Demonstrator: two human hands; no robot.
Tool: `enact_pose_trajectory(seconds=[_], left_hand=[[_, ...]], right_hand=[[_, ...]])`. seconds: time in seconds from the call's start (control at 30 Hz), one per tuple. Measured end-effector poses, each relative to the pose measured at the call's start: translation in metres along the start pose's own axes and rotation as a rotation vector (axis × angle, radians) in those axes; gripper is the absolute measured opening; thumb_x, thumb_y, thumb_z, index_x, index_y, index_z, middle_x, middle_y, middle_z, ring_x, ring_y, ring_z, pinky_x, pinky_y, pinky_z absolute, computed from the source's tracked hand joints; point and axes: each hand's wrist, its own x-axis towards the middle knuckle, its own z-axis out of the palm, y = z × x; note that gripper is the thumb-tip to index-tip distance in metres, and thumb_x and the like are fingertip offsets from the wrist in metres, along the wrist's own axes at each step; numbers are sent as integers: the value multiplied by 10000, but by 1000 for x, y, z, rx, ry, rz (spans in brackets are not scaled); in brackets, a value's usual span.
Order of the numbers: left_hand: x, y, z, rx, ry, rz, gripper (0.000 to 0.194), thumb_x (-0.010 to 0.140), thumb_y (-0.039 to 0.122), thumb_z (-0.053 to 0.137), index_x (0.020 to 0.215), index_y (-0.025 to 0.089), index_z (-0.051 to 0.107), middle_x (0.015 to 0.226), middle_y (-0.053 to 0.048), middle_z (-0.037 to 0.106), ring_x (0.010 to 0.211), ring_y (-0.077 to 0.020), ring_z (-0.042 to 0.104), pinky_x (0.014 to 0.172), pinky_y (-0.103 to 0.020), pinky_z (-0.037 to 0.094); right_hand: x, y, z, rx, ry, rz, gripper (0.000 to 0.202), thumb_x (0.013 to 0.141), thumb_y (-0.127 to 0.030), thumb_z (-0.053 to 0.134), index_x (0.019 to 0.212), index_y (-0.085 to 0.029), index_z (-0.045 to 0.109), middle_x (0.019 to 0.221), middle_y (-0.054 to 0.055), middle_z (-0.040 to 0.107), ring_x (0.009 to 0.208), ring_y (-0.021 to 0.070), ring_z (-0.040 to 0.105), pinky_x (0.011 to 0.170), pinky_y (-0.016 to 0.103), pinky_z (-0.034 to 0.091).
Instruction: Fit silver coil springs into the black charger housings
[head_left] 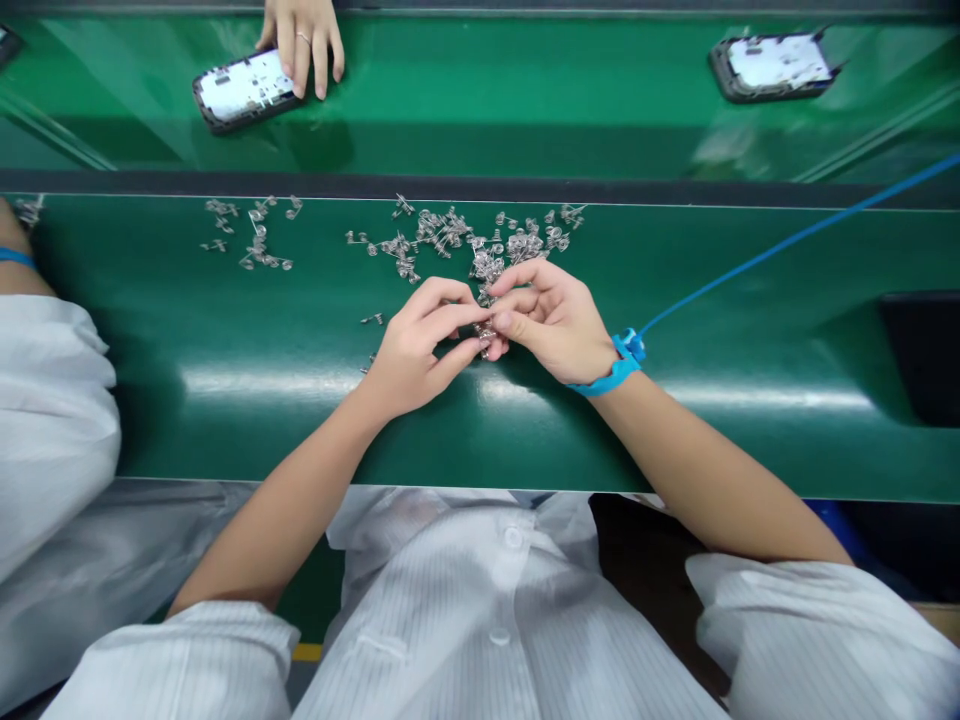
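Note:
Several small silvery metal springs [444, 232] lie in loose piles on the green table [300, 440], just beyond my hands. My left hand [427, 345] and my right hand [551, 318] meet at the fingertips over the near end of the pile. Small metal pieces [485, 330] show between them. The fingers of my left hand are pinched on metal springs. Thumb and fingers of my right hand are also closed together at the same spot, but what they grip is too small to name. A blue band [611, 375] circles my right wrist.
Behind a dark rail [645, 190], a green surface carries dark device housings with white boards [247, 90] [780, 65]; another person's hand [304, 45] touches the left one. A blue cord [765, 255] runs from my wristband to the upper right. Another person's sleeve [52, 420] is at left, a black object [922, 355] at right.

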Motion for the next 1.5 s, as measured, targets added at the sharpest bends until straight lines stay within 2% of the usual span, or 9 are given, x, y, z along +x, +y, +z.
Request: enact_pose_trajectory(seconds=[0.27, 0.43, 0.57, 0.73, 0.93, 1.13, 1.27, 1.37, 1.5], left_hand=[[1, -1, 0, 98, 71, 101, 80, 967, 277, 597, 990, 245, 667, 1076, -67, 684, 1000, -212, 642, 871, -398, 537], [-3, -10, 6, 302, 61, 190, 111, 984, 259, 536, 936, 226, 631, 995, -77, 697, 947, -219, 623, 841, -400, 516], [-5, -12, 9, 352, 32, 223, 108, 998, 221, 521, 954, 208, 618, 994, -82, 701, 932, -207, 627, 825, -366, 514], [-6, -10, 6, 335, 129, 170, 108, 1010, 193, 529, 1026, 193, 635, 1022, -58, 725, 981, -180, 665, 870, -323, 519], [-3, -7, 1, 328, 200, 229, 116, 999, 198, 578, 927, 212, 669, 920, -25, 727, 833, -150, 644, 770, -306, 502], [0, -3, 1, 130, 179, 243, 179, 999, 129, 538, 919, 221, 668, 881, -16, 667, 773, -115, 624, 681, -246, 498], [-1, -3, 0, 116, 149, 257, 199, 988, 98, 530, 895, 210, 665, 872, -21, 642, 774, -115, 608, 677, -243, 486], [-1, -3, -1, 106, 140, 249, 203, 982, 91, 530, 883, 206, 667, 869, -27, 645, 767, -117, 601, 671, -245, 480], [1, -1, -3, 35, 84, 194, 178, 982, 143, 555, 868, 205, 677, 866, -29, 681, 777, -132, 633, 679, -260, 496]], right_hand=[[-4, -3, 6, -176, -42, -100, 450, 869, -639, 718, 920, -213, 580, 802, -4, 648, 682, 134, 664, 618, 272, 556], [-6, -3, 10, -654, 79, -326, 493, 765, -640, 810, 847, -221, 564, 918, 39, 636, 866, 195, 599, 726, 329, 503], [-4, 0, 7, -797, 37, -420, 371, 941, -510, 669, 752, -212, 557, 765, 17, 596, 717, 161, 533, 679, 315, 447], [-5, -1, 5, -570, 57, -274, 353, 924, -520, 703, 802, -207, 593, 718, -15, 606, 612, 123, 543, 581, 273, 433], [-2, -6, 5, -119, 128, -109, 418, 759, -553, 862, 826, -204, 643, 698, -19, 622, 593, 112, 602, 520, 236, 513], [-1, -9, 1, 180, 40, 68, 361, 737, -447, 907, 888, -189, 706, 670, -20, 667, 546, 90, 601, 518, 216, 537], [-3, -16, 0, 168, 19, 137, 342, 755, -447, 888, 831, -169, 703, 680, -5, 678, 576, 109, 629, 541, 238, 557], [-4, -20, -3, -88, 6, -14, 251, 826, -389, 834, 857, -169, 719, 724, 10, 703, 633, 135, 673, 593, 263, 584], [-5, -24, -11, -679, -38, -482, 95, 939, -177, 673, 1002, -196, 741, 875, 26, 762, 808, 167, 726, 751, 308, 600]])
